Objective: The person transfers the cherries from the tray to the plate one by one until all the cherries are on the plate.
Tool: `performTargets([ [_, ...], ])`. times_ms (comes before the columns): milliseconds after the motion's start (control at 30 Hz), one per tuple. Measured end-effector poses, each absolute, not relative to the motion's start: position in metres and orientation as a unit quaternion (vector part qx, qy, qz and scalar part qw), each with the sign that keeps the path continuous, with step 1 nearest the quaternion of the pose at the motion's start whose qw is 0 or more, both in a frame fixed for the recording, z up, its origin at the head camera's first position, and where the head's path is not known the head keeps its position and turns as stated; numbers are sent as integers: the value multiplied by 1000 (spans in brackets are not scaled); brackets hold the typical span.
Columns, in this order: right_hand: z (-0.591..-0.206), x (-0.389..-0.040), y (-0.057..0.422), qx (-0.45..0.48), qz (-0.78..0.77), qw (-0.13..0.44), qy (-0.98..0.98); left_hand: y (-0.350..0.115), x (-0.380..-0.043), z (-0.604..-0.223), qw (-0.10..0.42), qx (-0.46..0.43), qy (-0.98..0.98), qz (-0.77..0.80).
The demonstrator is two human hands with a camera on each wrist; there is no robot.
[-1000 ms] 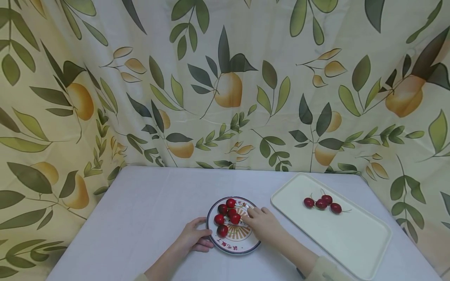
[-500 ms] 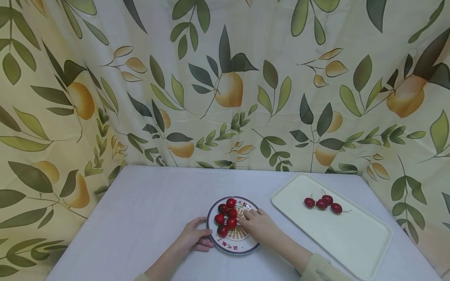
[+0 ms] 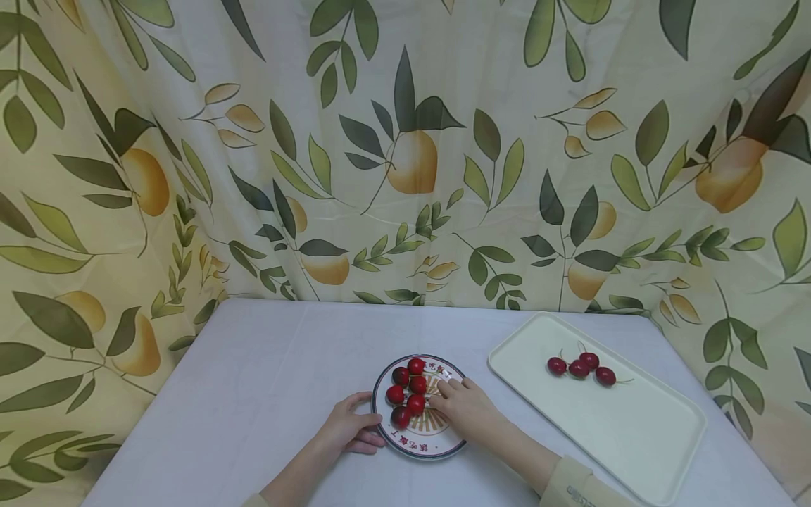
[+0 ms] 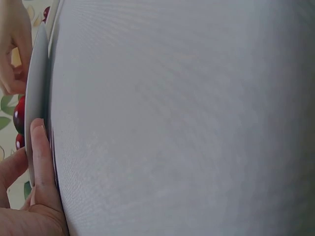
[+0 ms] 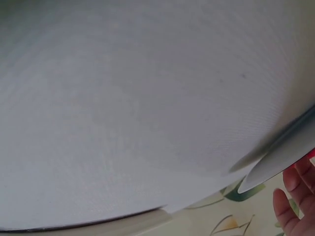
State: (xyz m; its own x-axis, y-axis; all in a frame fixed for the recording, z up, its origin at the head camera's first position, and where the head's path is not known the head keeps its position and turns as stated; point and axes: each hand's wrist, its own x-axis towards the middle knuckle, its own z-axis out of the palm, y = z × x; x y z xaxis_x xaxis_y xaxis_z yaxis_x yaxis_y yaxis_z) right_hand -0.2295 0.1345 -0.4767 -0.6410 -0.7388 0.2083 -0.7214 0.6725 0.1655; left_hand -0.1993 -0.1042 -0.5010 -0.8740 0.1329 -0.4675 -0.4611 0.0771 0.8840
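A round white plate [image 3: 437, 445] with a blue rim and red printed characters carries several red cherries, grouped on its left half. My left hand [image 3: 352, 425] grips the plate's left rim, thumb on the edge and fingers underneath, as the left wrist view also shows. Over the plate's right side, my right hand [image 3: 467, 408] has its fingertips drawn together beside the nearest cherry [image 3: 415, 403]. It seems to pinch that cherry by its stem side; the stem itself is too small to make out. The right wrist view catches only some fingers [image 5: 290, 182] beyond the plate's edge.
To the right lies a cream rectangular tray [image 3: 624, 429] with several dark red cherries [image 3: 579, 368] near its far end. A white cloth covers the table [image 3: 285, 359]. A curtain [image 3: 481, 267] printed with fruit and leaves hangs behind and at both sides.
One cherry on the plate has shifted slightly left and toward the near side, along with my right fingertips. My left hand and the plate have stayed put.
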Motion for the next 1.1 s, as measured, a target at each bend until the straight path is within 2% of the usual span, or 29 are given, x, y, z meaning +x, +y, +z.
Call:
performTargets([
  [333, -466, -229, 146, 392, -8, 153, -907, -102, -199, -501, 223, -120, 702, 666],
  [700, -430, -242, 201, 250, 21, 173, -952, -102, -198, -499, 222, -122, 704, 663],
  [1100, -417, -248, 285, 144, 1, 110, -983, -103, -198, -498, 221, -122, 708, 660],
])
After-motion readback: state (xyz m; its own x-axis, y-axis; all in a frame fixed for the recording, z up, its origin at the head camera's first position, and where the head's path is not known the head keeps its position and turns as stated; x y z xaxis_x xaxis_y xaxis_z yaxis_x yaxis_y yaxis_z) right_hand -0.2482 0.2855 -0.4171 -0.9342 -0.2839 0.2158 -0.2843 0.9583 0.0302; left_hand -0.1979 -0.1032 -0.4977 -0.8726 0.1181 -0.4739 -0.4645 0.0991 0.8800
